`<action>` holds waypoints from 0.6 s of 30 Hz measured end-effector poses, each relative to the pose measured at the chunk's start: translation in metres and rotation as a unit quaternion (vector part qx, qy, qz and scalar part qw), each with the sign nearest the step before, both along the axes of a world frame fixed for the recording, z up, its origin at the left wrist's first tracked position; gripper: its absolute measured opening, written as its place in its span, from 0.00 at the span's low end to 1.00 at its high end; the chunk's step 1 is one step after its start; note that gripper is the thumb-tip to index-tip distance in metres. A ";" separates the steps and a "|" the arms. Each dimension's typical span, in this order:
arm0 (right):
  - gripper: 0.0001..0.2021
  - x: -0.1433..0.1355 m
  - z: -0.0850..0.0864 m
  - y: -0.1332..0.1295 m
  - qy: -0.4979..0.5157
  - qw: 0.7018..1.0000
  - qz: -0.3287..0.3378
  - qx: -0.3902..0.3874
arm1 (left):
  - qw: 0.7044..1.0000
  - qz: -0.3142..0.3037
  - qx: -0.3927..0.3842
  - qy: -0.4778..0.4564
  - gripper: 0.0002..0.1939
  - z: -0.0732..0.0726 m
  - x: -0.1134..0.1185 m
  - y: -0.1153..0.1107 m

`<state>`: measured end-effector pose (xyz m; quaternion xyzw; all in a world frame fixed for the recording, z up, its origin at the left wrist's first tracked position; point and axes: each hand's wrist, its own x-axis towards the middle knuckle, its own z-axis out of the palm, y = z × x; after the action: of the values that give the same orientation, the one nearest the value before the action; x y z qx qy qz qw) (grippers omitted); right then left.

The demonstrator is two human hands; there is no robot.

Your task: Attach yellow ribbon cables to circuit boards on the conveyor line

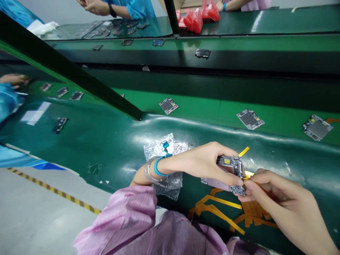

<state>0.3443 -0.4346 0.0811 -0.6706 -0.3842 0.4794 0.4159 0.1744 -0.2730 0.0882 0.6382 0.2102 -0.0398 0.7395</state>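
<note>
Holds the circuit board (235, 166) at four o'clock in the left hand (209, 161), seemingly steadying its three-o'clock edge inside the right hand's (288, 198) narrow pinch; has amber strips (225, 202) at five, within reach.

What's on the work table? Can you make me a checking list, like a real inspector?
Surface: shiny green worktop, with handwritten marks.
Job's things: circuit board held up over the worktop; more boards lie on the green strip beyond.
Clutter: crumpled clear plastic beside the left forearm; tangled amber strips near the held board.
Hands: left hand grips the board; right hand has its fingertips closed at the board's edge, what they pinch is unclear.
Cables: nothing seen.
Surroundings: other people's hands, red bags, striped floor tape.
</note>
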 end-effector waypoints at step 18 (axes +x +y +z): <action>0.12 0.003 0.000 0.003 -0.069 0.997 0.024 0.024 | 0.997 0.076 0.021 0.005 0.18 -0.004 0.006 0.001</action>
<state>0.3477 -0.4314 0.0807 -0.6823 -0.4394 0.4329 0.3924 0.1803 -0.2720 0.0841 0.6353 0.2624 0.0177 0.7261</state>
